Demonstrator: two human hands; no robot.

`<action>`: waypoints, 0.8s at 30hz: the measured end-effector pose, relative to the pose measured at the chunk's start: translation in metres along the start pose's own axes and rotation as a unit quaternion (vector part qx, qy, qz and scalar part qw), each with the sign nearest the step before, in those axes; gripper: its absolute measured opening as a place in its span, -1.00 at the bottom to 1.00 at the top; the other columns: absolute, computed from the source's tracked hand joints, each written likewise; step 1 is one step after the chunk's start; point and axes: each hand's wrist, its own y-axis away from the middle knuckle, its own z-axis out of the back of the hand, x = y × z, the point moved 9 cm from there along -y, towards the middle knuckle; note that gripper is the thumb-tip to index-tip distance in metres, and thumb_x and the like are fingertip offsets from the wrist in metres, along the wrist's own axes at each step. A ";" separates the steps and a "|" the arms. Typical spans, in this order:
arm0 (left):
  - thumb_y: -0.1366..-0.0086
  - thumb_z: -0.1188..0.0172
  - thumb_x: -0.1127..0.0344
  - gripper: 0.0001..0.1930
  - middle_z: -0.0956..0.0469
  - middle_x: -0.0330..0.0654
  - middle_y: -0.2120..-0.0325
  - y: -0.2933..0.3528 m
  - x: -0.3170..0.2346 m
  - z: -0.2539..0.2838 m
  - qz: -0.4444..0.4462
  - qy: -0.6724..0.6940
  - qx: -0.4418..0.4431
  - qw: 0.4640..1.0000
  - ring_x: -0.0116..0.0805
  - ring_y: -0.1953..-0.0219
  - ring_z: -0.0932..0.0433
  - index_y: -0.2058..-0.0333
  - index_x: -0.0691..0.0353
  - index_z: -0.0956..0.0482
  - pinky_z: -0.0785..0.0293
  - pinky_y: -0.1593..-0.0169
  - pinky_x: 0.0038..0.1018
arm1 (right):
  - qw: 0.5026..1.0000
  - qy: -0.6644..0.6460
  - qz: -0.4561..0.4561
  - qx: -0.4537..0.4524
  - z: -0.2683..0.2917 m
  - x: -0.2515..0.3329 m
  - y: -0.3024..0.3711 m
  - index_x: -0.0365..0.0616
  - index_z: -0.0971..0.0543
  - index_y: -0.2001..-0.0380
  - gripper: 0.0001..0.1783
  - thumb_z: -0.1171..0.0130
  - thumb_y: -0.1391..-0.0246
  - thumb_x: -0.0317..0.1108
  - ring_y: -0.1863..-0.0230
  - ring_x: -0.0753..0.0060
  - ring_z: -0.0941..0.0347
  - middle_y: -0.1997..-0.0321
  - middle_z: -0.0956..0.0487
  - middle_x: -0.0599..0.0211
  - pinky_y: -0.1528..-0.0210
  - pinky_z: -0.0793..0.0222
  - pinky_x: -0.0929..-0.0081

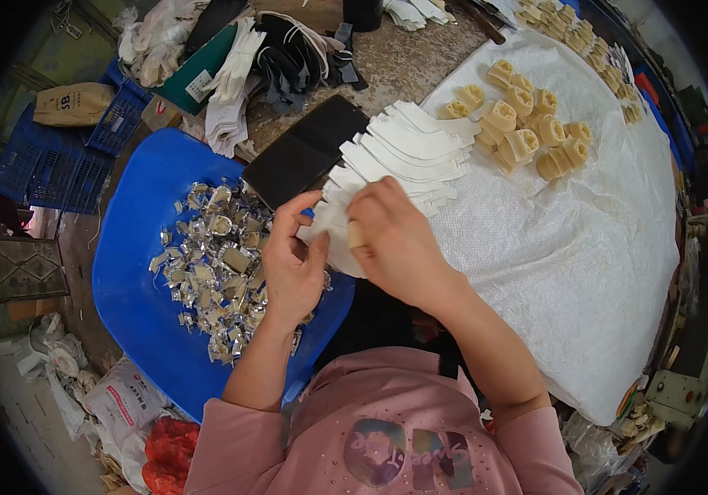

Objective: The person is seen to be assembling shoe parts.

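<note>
My left hand (pixel 295 268) pinches the lower end of a white strip (pixel 333 227) between thumb and forefinger. Close beside it, my right hand (pixel 395 239) is curled with its fingers bent down over the same strip. A small cream-coloured piece (pixel 356 234) shows at the right hand's fingers, mostly covered by them. Just beyond both hands, a fanned row of white curved strips (pixel 420 144) lies overlapping. Farther right sits a loose group of cream rolled pieces (pixel 521 142), each with a hollow end.
Left of my hands stands a blue basin (pixel 127 239) with many small shiny metal pieces (pixel 226 272). A flat black rectangular object (pixel 304 150) lies by its rim. White woven sheeting (pixel 552 272) covers the right side. Blue crates (pixel 61 161) stand far left; black straps (pixel 292 70) lie at the back.
</note>
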 end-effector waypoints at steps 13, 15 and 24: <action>-0.05 -0.11 0.56 -0.69 -0.38 -0.16 0.33 -0.004 -0.015 0.011 -0.084 -0.194 -0.025 0.977 -0.38 0.34 -0.36 0.18 0.25 -0.58 -0.26 0.31 -0.58 | 0.829 -0.309 -0.234 -0.403 0.146 -0.086 0.126 -0.27 -0.41 0.31 -0.87 0.08 -0.03 -0.56 0.17 0.51 -0.31 0.16 -0.42 0.27 0.03 -0.18 0.58; -0.03 -0.14 0.53 -0.64 -0.35 -0.10 0.28 0.006 -0.051 -0.003 -0.185 -0.279 -0.044 0.941 -0.29 0.31 -0.35 0.12 0.24 -0.55 -0.27 0.26 -0.51 | 0.889 -0.192 -0.209 -0.360 0.151 -0.067 0.118 -0.27 -0.42 0.37 -0.87 0.04 0.07 -0.56 0.20 0.39 -0.35 0.19 -0.42 0.17 0.09 -0.24 0.54; -0.08 -0.13 0.45 -0.57 -0.36 0.01 0.23 0.041 -0.093 -0.123 -0.298 -0.084 0.139 0.941 -0.19 0.36 -0.37 0.01 0.34 -0.45 -0.34 0.32 -0.46 | 0.976 -0.056 -0.053 -0.204 0.119 -0.008 0.083 -0.15 -0.45 0.35 -0.72 -0.18 0.26 -0.44 0.18 0.11 -0.28 0.15 -0.39 0.19 0.11 -0.12 0.18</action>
